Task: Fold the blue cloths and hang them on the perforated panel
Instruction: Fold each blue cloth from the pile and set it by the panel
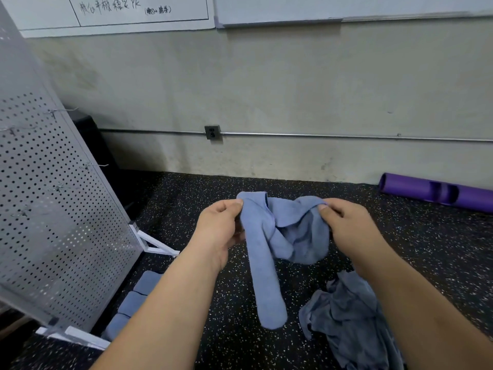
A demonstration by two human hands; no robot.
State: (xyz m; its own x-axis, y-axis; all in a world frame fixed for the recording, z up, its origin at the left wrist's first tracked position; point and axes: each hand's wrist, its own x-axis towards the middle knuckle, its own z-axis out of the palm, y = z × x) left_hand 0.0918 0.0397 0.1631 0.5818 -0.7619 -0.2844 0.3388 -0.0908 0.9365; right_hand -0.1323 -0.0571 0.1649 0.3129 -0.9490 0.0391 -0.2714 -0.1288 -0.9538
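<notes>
A scuffed pale beige plaster wall (266,76) fills the far side. A thin grey metal conduit (320,135) runs level along it through a small grey outlet box (212,132). Two white boards (120,12) hang above, the left one handwritten. The black rubber floor with white speckles (400,236) carries a purple plastic tube (437,192) lying far right against the wall.
</notes>
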